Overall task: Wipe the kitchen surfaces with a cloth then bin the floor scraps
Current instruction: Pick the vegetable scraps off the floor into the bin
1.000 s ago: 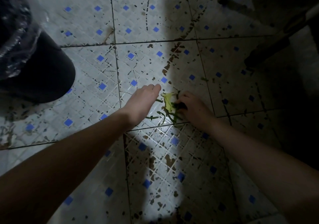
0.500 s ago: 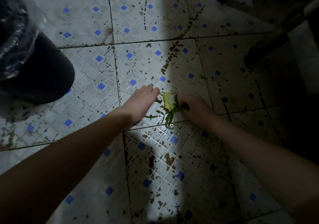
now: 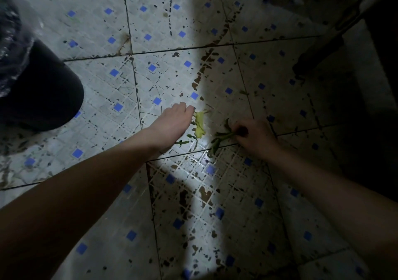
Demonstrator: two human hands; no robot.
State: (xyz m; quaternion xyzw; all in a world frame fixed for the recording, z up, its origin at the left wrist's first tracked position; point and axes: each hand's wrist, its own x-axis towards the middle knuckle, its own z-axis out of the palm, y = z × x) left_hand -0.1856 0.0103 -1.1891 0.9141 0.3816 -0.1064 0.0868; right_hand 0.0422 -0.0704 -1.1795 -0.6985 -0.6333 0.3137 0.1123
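Observation:
Vegetable scraps lie on the tiled floor (image 3: 120, 111) in a patch of light. A yellow scrap (image 3: 199, 124) sits between my hands, with thin green strips (image 3: 187, 140) just below it. My left hand (image 3: 172, 124) reaches down with fingers extended, its fingertips touching the floor right beside the yellow scrap. My right hand (image 3: 254, 135) pinches a bunch of green stems (image 3: 221, 138) whose leafy ends trail down-left on the tile. A dark bin (image 3: 41, 90) lined with a clear plastic bag stands at the left.
The white tiles with blue squares are worn and speckled with dark stains. Dark furniture legs (image 3: 318, 49) stand at the upper right in deep shadow. The right side of the view is very dark.
My right hand has drawn the green stems to the right, away from the yellow scrap. The left hand has stayed beside the yellow scrap.

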